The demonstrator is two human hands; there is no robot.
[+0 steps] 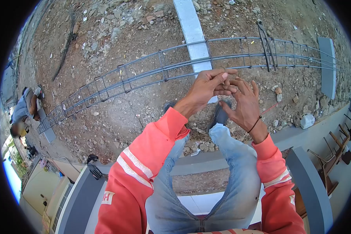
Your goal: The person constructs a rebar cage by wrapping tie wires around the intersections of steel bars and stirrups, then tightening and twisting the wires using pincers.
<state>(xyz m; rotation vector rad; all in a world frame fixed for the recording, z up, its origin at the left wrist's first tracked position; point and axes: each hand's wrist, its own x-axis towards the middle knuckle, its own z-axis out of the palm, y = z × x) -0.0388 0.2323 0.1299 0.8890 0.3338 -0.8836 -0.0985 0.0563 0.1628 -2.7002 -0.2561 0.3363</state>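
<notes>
My left hand (207,89) is closed, with thumb and fingers pinched together in front of my body. A thin wire-like strand seems to show at its fingertips, too fine to make out. Close beside it, my right hand (246,104) has its fingers spread and slightly curled, its fingertips near the left ones. Beyond both hands runs a long rebar cage (243,55) of lengthwise bars with square stirrups. Dark bent rods (266,48) hang across the cage to the right of my hands.
A pale beam (190,27) passes under the cage's middle, and a grey block (327,68) supports its right end. At the far left a person (25,107) crouches by the other end. Rubble covers the ground. Chairs (333,156) stand at right.
</notes>
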